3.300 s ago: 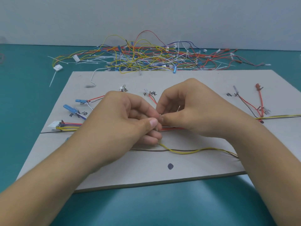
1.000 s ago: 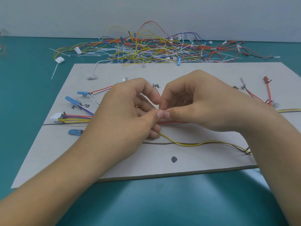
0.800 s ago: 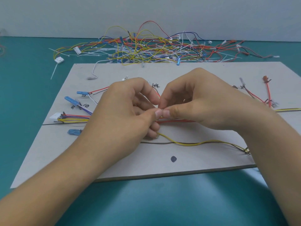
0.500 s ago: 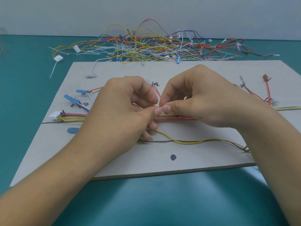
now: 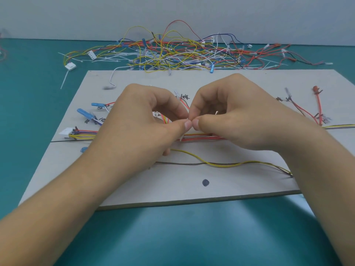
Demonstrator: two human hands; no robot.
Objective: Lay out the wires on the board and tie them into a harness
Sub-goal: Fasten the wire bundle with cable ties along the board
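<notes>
While the left hand [image 5: 142, 127] and right hand [image 5: 236, 116] both pinch a white tie [image 5: 216, 112] over the red wires [image 5: 201, 138] in the middle of the board [image 5: 192, 191], a slipped fingertip may let it spring loose.

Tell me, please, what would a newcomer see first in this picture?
First come the two hands over the middle of the grey board. The left hand and the right hand meet with thumb tips together and pinch a thin white tie just above a bundle of red and orange wires. Next comes the big tangled pile of coloured wires on the green table, behind the board's far edge.
</notes>
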